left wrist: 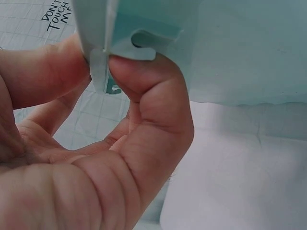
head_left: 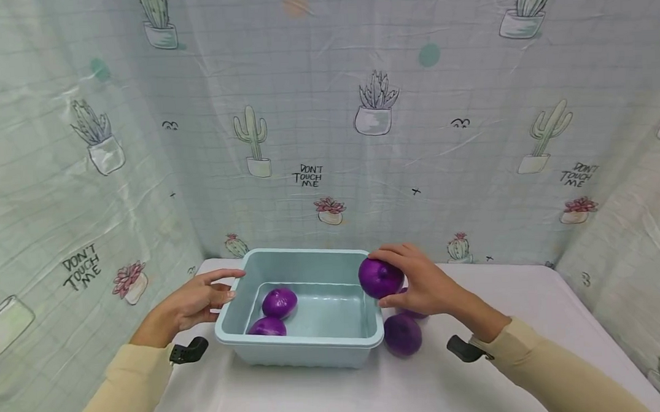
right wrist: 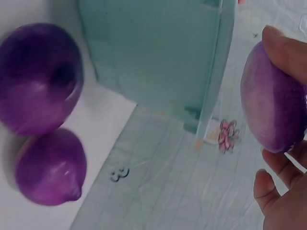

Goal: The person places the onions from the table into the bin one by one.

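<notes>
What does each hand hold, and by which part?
Right hand: a purple rounded object, held by opposite sides between thumb and fingers. Left hand: the pale blue bin, pinched at its left rim.

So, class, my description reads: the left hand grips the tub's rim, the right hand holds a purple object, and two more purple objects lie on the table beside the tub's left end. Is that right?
Not quite: the two purple objects on the table lie beside the tub's right end, as the head view shows. The rest of the statement stands.
</notes>
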Demonstrator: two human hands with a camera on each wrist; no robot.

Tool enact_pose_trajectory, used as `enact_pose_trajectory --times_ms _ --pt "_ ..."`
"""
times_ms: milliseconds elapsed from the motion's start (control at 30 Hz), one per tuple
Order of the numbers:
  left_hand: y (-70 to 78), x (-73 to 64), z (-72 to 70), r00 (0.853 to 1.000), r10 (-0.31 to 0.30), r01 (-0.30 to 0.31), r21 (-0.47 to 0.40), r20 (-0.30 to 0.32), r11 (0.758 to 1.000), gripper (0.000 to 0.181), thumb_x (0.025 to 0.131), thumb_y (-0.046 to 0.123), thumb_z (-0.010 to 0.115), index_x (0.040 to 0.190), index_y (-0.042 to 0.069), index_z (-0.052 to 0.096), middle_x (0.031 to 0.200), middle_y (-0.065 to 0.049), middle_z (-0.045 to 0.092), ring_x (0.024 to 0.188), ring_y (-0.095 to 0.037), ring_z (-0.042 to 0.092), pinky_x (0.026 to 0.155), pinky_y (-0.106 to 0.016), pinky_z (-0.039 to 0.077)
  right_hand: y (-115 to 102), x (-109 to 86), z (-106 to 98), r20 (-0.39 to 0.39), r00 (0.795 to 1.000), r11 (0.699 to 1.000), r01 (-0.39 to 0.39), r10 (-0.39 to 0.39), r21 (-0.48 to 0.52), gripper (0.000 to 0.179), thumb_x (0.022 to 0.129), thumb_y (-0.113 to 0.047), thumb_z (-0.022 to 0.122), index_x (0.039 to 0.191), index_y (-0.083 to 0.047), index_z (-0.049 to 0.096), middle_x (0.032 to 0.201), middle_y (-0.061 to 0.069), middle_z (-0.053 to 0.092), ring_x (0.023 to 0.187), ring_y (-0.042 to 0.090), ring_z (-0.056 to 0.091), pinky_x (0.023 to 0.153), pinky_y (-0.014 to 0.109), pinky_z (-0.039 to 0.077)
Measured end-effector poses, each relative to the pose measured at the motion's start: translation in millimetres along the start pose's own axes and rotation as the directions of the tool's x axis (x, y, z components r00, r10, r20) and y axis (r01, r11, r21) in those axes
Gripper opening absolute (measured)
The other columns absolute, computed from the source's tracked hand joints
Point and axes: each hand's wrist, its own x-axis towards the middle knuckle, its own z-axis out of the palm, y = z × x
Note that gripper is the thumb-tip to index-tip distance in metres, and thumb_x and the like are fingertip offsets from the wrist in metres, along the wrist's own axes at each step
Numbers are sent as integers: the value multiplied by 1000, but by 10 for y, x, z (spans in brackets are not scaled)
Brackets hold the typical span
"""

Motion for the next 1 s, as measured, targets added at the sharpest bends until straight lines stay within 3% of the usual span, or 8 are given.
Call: enact_pose_trajectory --times_ms 167,500,1000 --pt "6 37 41 1000 -2 2 15 -10 1000 62 98 12 70 156 13 47 126 -14 58 99 -23 69 86 -43 63 -147 188 105 -20 1000 998 -2 1 -55 85 70 -30 97 146 -23 58 144 5 61 132 31 53 103 61 50" --pt "16 -46 3 1000 -7 8 24 -29 1000 62 99 12 68 156 11 45 126 -15 58 98 -22 69 85 -44 64 -471 644 320 -6 997 995 -73 72 -71 81 75 -32 94 147 -25 57 145 5 59 130 29 51 103 54 52" --pt "30 -50 6 999 -17 18 26 -40 1000 61 99 11 68 156 13 47 132 -19 57 100 -24 69 88 -46 64 -552 1055 499 39 995 995 -97 96 25 81 76 -31 93 147 -21 56 144 6 60 131 28 50 103 53 52"
